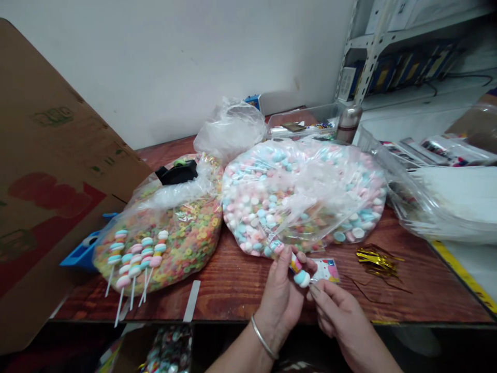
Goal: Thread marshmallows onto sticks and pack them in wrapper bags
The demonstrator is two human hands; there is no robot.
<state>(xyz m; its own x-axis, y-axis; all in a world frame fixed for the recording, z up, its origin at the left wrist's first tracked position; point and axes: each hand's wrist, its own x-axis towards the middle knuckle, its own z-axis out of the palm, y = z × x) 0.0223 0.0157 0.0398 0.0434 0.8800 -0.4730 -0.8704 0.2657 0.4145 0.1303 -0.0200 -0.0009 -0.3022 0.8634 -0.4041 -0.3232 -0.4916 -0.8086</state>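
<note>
L hand [277, 300] has fingers [286, 254] curled shut round a candy skewer [295, 264], which sits tilted at bottom centre of frame w/ a blue-and-white candy disc [302, 278] sticking out past the fist. R hand [337, 316] is just beside it, thumb & index tips [315, 291] drawn close to that disc; can't tell if touching. Metal bangle [264, 338] on L wrist. Small printed card [326, 270] lies just right of the skewer, gold foil strips [376, 261] further right on the wooden table [233, 305]. Above the hands: big clear bag of pastel candy discs [303, 191]. To its left, bag of multicolour cereal rings [186, 243] w/ a few finished candy sticks [135, 259] on top, black tape dispenser [176, 172] at its far end. Clear plastic tub [303, 122] & metal bottle [349, 124] at back, metal shelving [373, 46] upper right, cardboard sheet [50, 155] upper left.
</note>
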